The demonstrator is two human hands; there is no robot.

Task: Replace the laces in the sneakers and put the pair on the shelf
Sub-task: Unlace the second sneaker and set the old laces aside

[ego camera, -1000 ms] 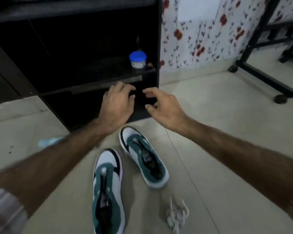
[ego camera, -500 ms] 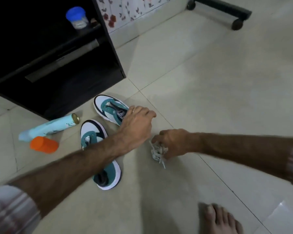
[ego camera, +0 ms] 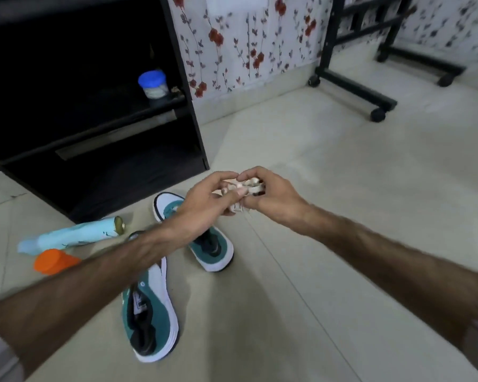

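Barely started tbh: both hands, left [ego camera: 204, 205] and right [ego camera: 268, 197], pinching the bundled white laces [ego camera: 242, 188], sneakers [ego camera: 149, 307] unlaced on the floor, shelf [ego camera: 116, 128] waiting

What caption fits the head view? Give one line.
Both hands, left and right, hold bundled white laces above two unlaced sneakers by the shelf.

Left hand [ego camera: 204, 208] and right hand [ego camera: 271, 197] are gripping a bundle of white laces [ego camera: 242, 188] together above the floor [ego camera: 342, 188]. Two green-and-white sneakers [ego camera: 152, 312] are lying unlaced below, near the black shelf [ego camera: 155, 111]. A pale blue can [ego camera: 75, 235] is lying beside an orange cap [ego camera: 54, 261].
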